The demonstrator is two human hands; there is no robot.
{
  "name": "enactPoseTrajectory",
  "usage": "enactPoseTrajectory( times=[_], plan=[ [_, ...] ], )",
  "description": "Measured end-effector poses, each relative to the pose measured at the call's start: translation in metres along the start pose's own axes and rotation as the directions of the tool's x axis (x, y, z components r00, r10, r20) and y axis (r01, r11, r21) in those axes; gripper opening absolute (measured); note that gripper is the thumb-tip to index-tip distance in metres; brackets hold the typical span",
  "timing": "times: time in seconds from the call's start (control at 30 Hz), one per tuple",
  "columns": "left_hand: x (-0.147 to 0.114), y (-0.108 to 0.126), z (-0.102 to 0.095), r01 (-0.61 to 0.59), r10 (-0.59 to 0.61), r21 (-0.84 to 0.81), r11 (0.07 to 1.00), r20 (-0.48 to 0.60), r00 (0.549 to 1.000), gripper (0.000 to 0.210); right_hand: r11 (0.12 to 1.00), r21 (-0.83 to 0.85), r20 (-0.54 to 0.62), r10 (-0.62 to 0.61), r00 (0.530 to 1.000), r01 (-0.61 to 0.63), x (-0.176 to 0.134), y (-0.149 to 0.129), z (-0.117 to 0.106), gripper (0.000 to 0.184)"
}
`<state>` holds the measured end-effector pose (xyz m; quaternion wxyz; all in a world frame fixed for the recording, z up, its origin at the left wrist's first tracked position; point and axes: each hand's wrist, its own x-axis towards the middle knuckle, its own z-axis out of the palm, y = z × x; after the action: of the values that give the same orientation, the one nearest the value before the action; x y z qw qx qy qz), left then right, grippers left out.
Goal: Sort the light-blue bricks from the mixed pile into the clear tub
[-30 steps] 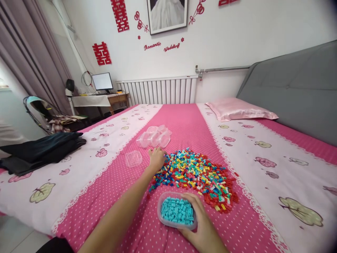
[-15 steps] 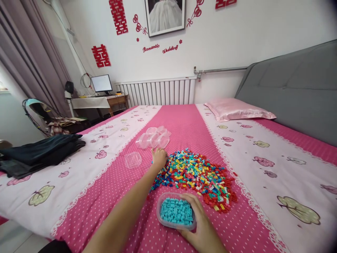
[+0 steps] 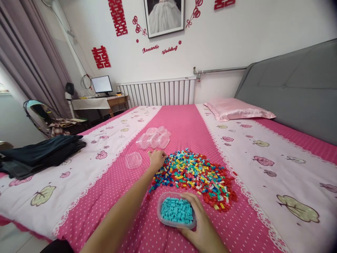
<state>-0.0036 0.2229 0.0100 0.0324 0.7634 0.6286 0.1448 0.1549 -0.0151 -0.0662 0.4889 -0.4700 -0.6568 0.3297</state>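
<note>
Facing a wide bed [image 3: 179, 121] spread with a bright pink dotted panel between two paler, leaf-printed bands. Seeing a white wall [image 3: 223, 38] behind it, a grey padded headboard [image 3: 289, 79] along the right, a white radiator [image 3: 158, 92] at the back, and a desk [image 3: 91, 102] toward the far left corner. Noticing dark folded clothing [image 3: 44, 151] on the bed's left side and a pink satin pillow [image 3: 238, 109] farther back, near the headboard. Having a broad pile of bricks [image 3: 195, 172] ahead on the pink panel, mixing red, yellow, blue, green, turquoise and white. Viewing a cluster of clear plastic containers [image 3: 154, 137] just past the pile, toward the left. Holding an oval plastic tub [image 3: 159, 215] on the near side of the pile, with the right hand [image 3: 202, 223] clamped around its right end, fingers toward the far rim and thumb at the near edge. Having the left hand [image 3: 157, 160] at the pile's left edge, with bent, partly hidden fingers, and not being able to tell about any brick pinched between them. Spotting a flat clear plastic piece [image 3: 133, 160] left of that hand, apart from it. Finding small turquoise bricks [image 3: 177, 211] lying jumbled inside the tub.
</note>
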Motion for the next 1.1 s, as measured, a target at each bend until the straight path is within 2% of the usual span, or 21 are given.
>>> enactPoseTrajectory(
  times=[0.17,0.27,0.33,0.53,0.63,0.8,0.93,1.1],
  plan=[
    [-0.008,-0.011,-0.015,0.001,-0.001,-0.113,0.994,0.0,1.0,0.031,1.0,-0.008,-0.009,0.0,1.0,0.0,0.001,-0.003,-0.001,0.063],
    [-0.025,-0.016,-0.027,-0.035,0.036,-0.189,0.981,0.002,0.999,0.029,1.0,-0.016,-0.016,-0.004,1.0,0.004,0.001,-0.006,-0.002,0.063],
    [-0.047,-0.02,-0.035,-0.091,0.092,-0.248,0.964,-0.006,0.996,0.026,1.0,-0.026,-0.006,-0.01,1.0,0.01,0.002,-0.008,-0.003,0.061],
    [-0.142,-0.032,-0.05,-0.268,0.262,-0.389,0.882,-0.068,0.963,0.025,0.999,-0.045,0.029,0.004,1.0,-0.002,0.003,-0.014,-0.008,0.058],
    [-0.167,-0.027,-0.053,-0.337,0.339,-0.429,0.838,-0.075,0.938,0.022,0.998,-0.066,0.03,0.004,1.0,-0.002,0.003,-0.015,-0.009,0.059],
    [-0.174,-0.015,-0.053,-0.403,0.41,-0.465,0.788,-0.091,0.908,0.008,0.995,-0.104,0.038,-0.006,0.999,0.01,0.001,-0.016,-0.01,0.06],
    [-0.178,-0.014,-0.054,-0.427,0.42,-0.517,0.742,-0.138,0.897,0.01,0.991,-0.133,0.051,-0.004,0.999,0.01,-0.001,-0.016,-0.009,0.061],
    [-0.182,-0.01,-0.058,-0.456,0.462,-0.512,0.728,-0.124,0.878,0.014,0.989,-0.144,0.05,-0.032,0.998,0.039,-0.003,-0.016,-0.009,0.061]
  ],
)
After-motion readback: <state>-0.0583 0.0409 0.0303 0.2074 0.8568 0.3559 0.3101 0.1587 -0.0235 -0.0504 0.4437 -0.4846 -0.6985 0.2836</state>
